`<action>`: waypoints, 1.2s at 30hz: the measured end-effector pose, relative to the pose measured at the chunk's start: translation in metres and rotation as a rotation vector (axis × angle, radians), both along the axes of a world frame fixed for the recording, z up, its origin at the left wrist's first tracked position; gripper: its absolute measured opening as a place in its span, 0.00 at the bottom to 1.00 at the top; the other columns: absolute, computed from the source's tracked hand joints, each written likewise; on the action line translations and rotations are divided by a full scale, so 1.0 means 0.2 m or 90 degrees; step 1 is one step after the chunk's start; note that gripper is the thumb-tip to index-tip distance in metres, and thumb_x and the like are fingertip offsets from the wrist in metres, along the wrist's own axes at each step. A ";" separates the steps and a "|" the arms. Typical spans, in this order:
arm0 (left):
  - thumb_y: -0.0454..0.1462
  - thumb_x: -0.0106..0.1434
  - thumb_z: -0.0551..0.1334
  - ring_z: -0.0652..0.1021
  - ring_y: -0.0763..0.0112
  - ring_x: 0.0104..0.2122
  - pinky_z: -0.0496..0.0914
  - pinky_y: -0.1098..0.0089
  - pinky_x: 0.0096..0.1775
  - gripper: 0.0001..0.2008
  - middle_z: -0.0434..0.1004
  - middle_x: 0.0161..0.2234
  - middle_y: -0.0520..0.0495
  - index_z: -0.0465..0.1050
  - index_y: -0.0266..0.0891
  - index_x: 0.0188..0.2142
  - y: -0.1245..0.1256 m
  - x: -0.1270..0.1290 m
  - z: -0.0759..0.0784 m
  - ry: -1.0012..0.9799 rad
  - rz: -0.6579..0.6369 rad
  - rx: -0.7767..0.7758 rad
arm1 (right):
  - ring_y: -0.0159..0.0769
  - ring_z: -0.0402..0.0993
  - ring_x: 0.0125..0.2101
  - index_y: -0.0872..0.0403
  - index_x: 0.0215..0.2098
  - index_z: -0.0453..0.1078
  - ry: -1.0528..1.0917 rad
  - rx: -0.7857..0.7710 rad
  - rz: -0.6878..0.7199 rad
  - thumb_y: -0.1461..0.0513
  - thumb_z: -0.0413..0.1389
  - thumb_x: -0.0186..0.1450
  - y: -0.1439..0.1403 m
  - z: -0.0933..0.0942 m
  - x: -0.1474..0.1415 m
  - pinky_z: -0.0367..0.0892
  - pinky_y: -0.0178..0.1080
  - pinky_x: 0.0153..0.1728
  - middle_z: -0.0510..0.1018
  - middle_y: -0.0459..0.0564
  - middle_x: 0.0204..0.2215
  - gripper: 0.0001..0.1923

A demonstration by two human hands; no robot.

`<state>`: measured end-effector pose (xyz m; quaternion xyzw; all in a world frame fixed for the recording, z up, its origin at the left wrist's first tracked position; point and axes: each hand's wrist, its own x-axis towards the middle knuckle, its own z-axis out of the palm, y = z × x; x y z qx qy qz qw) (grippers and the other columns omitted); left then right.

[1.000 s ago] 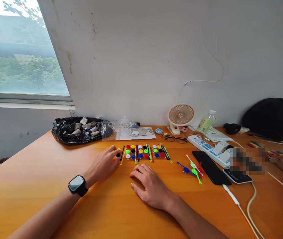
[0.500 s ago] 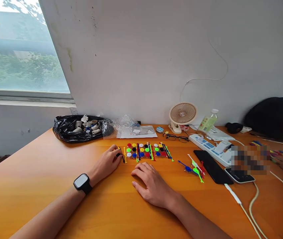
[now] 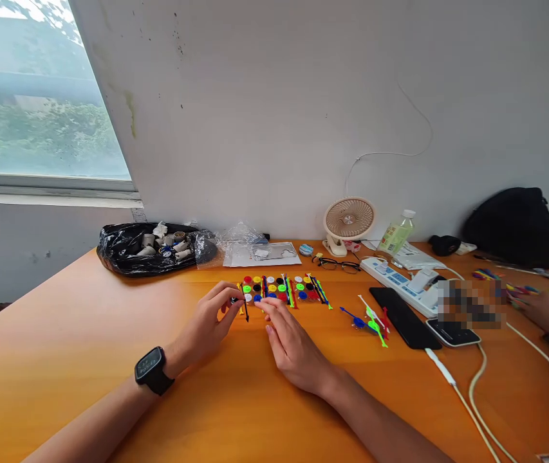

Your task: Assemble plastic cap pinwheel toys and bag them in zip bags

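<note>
My left hand (image 3: 209, 325) is closed, thumb and fingers pinching a black plastic arrow (image 3: 247, 312) just above the table; part of it is hidden by the fingers. My right hand (image 3: 298, 350) is open with fingers stretched out, its fingertips beside the front of the coloured discs, holding nothing that I can see. Ahead of both hands lie rows of round discs (image 3: 248, 289) in several colours, with bundles of coloured arrows (image 3: 287, 290) between them. A yellow arrow (image 3: 241, 302) stands out at the left end of the rows, close to my left fingers.
Loose arrow spinners (image 3: 371, 325) lie to the right, near a black phone (image 3: 402, 315) and a power strip (image 3: 402, 280). Along the wall are a black bag of cardboard rolls (image 3: 110, 251), a fan (image 3: 350, 222), glasses (image 3: 336, 264) and a bottle (image 3: 398, 235). Another person's hand (image 3: 547, 312) is far right.
My left hand has drawn the black arrow slightly up and to the right, away from the yellow arrow's left side. My right hand has shifted right, its fingers straighter. The view has turned slightly.
</note>
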<state>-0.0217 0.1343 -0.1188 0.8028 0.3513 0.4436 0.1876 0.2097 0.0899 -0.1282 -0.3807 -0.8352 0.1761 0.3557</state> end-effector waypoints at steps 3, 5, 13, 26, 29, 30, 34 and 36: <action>0.37 0.76 0.58 0.73 0.68 0.37 0.70 0.68 0.41 0.05 0.74 0.41 0.46 0.73 0.41 0.44 -0.08 0.07 0.02 -0.041 -0.101 -0.070 | 0.44 0.65 0.65 0.44 0.73 0.55 0.067 -0.021 0.000 0.65 0.46 0.77 0.00 0.01 0.00 0.68 0.50 0.63 0.62 0.56 0.70 0.28; 0.38 0.76 0.59 0.73 0.68 0.38 0.70 0.68 0.41 0.06 0.74 0.40 0.46 0.73 0.40 0.43 -0.11 0.11 0.01 -0.070 -0.150 -0.118 | 0.43 0.72 0.60 0.45 0.70 0.61 0.110 -0.057 0.017 0.62 0.49 0.78 0.01 0.02 -0.01 0.71 0.48 0.60 0.67 0.56 0.67 0.24; 0.43 0.74 0.64 0.74 0.67 0.40 0.71 0.68 0.43 0.09 0.75 0.41 0.45 0.74 0.39 0.45 -0.09 0.11 -0.03 -0.226 -0.186 -0.270 | 0.37 0.75 0.36 0.51 0.42 0.79 0.191 -0.093 -0.004 0.57 0.55 0.76 0.07 0.01 0.01 0.71 0.39 0.41 0.79 0.49 0.34 0.11; 0.46 0.63 0.74 0.78 0.69 0.35 0.73 0.71 0.37 0.18 0.79 0.38 0.47 0.76 0.38 0.46 -0.03 0.10 -0.11 -0.271 -0.120 -0.361 | 0.34 0.77 0.31 0.53 0.45 0.75 0.306 -0.220 -0.024 0.54 0.58 0.72 0.07 0.00 0.00 0.75 0.37 0.37 0.80 0.48 0.35 0.11; 0.46 0.61 0.75 0.81 0.64 0.39 0.77 0.66 0.43 0.21 0.82 0.42 0.44 0.78 0.37 0.48 -0.04 0.10 -0.10 -0.256 -0.132 -0.371 | 0.35 0.76 0.33 0.53 0.40 0.77 0.244 -0.167 -0.025 0.57 0.59 0.72 0.05 0.02 0.00 0.72 0.36 0.37 0.81 0.48 0.33 0.09; 0.46 0.60 0.76 0.82 0.62 0.41 0.78 0.64 0.46 0.22 0.83 0.44 0.43 0.78 0.37 0.50 -0.05 0.10 -0.10 -0.250 -0.135 -0.372 | 0.35 0.76 0.33 0.53 0.39 0.78 0.227 -0.149 -0.029 0.58 0.58 0.72 0.05 0.02 0.00 0.71 0.36 0.37 0.81 0.48 0.33 0.08; 0.46 0.66 0.71 0.83 0.60 0.45 0.78 0.60 0.50 0.18 0.84 0.47 0.41 0.79 0.38 0.50 -0.07 0.11 -0.08 -0.221 -0.130 -0.328 | 0.35 0.74 0.31 0.53 0.38 0.78 0.189 -0.115 -0.050 0.60 0.58 0.72 0.05 0.02 0.00 0.69 0.36 0.34 0.80 0.48 0.32 0.08; 0.46 0.68 0.69 0.83 0.60 0.44 0.79 0.61 0.50 0.16 0.84 0.46 0.41 0.80 0.37 0.48 -0.07 0.11 -0.08 -0.205 -0.129 -0.302 | 0.35 0.73 0.30 0.52 0.38 0.78 0.185 -0.111 -0.058 0.60 0.58 0.72 0.05 0.03 0.00 0.68 0.36 0.33 0.79 0.48 0.31 0.07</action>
